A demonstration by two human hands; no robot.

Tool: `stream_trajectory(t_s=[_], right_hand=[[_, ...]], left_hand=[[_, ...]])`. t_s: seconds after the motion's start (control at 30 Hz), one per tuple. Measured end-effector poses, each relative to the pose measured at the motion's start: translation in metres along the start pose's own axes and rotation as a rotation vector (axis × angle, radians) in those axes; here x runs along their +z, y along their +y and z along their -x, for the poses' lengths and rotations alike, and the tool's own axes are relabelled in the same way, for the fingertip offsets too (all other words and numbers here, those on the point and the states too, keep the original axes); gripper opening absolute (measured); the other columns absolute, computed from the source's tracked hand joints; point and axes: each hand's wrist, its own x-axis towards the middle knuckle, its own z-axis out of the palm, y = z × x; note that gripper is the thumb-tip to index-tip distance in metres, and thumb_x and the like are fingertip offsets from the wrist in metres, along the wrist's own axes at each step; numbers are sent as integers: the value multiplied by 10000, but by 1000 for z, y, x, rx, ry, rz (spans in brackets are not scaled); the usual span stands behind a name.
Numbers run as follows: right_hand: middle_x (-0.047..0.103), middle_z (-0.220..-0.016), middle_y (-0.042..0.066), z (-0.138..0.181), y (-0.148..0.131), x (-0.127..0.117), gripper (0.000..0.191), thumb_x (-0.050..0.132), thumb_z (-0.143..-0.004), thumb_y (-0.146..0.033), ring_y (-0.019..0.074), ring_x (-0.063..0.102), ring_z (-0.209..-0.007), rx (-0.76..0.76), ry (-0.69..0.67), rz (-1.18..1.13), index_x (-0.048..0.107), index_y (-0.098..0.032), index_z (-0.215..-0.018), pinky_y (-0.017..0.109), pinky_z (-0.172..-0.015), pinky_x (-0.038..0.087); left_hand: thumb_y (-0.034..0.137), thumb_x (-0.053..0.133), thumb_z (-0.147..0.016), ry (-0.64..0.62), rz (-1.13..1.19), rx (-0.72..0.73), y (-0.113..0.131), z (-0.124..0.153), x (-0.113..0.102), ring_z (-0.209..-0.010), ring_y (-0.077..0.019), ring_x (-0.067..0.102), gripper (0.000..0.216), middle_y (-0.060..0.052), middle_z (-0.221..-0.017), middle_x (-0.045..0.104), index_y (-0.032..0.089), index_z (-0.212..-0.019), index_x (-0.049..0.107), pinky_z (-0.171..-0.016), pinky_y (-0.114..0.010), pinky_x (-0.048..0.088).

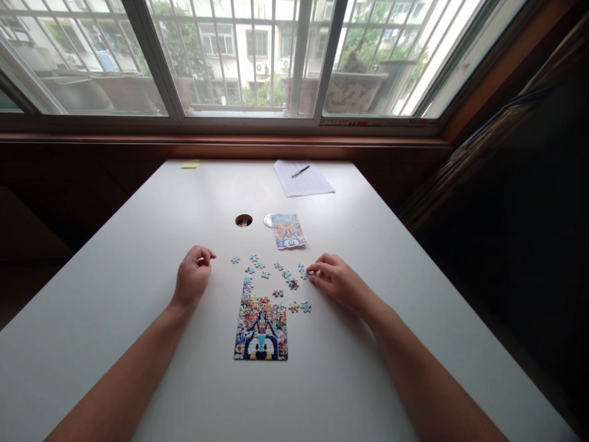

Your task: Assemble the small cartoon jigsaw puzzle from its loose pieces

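A partly assembled colourful jigsaw puzzle [261, 325] lies on the white table [115, 294] between my arms. Several loose pieces [264, 270] are scattered just beyond it. My right hand [338, 282] rests on the table to the right of them, its fingertips pinched on a loose piece [304, 272]. My left hand [193, 276] rests to the left of the pieces, fingers curled in loosely with nothing visible in them.
A small picture card or bag [288, 231] lies beyond the pieces, beside a round cable hole [243, 220] and its cap. A sheet of paper [304, 179] with a pen [300, 170] and a yellow note [190, 164] lie near the far edge under the window.
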Motion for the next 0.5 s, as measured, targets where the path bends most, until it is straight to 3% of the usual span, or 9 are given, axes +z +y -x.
stream_trajectory(t_s=[0.5], right_hand=[[627, -1000, 77, 0, 1, 1, 169, 622, -923, -248, 216, 593, -904, -4, 2, -9, 726, -255, -1056, 386, -830, 525]], left_hand=[[110, 451, -648, 1, 1, -20, -1, 0, 0, -879, -157, 581, 86, -11, -862, 599, 194, -661, 445, -749, -245, 464]])
